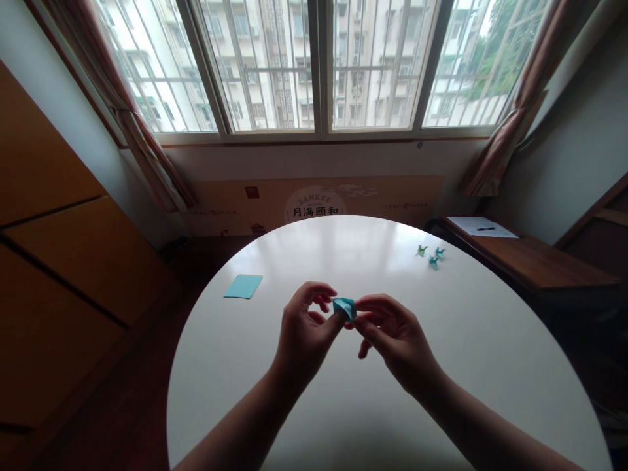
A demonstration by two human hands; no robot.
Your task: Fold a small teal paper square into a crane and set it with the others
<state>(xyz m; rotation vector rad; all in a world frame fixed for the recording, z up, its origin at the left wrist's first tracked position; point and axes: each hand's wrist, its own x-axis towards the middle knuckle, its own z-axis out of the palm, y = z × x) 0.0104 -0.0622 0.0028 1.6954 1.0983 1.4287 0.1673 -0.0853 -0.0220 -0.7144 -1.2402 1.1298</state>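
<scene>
Between my two hands, above the middle of the table, is a small folded piece of blue paper (pixel 345 307). My left hand (pixel 307 327) pinches its left side, with the thumb against the lower part of the paper. My right hand (pixel 392 333) grips the right edge between thumb and index finger, its other fingers curled below. Folds show on the paper's near face; its far side is hidden. Left of my hands a flat stack of square blue paper (pixel 244 286) lies on the table.
The round white table (pixel 304 252) fills the foreground. Three small folded paper cranes (pixel 433 261) stand at its far right. Beyond is a brown side table (pixel 554 258) with a white sheet (pixel 473 226) and a pen (pixel 485 229). A printed board (pixel 220 203) leans below the window.
</scene>
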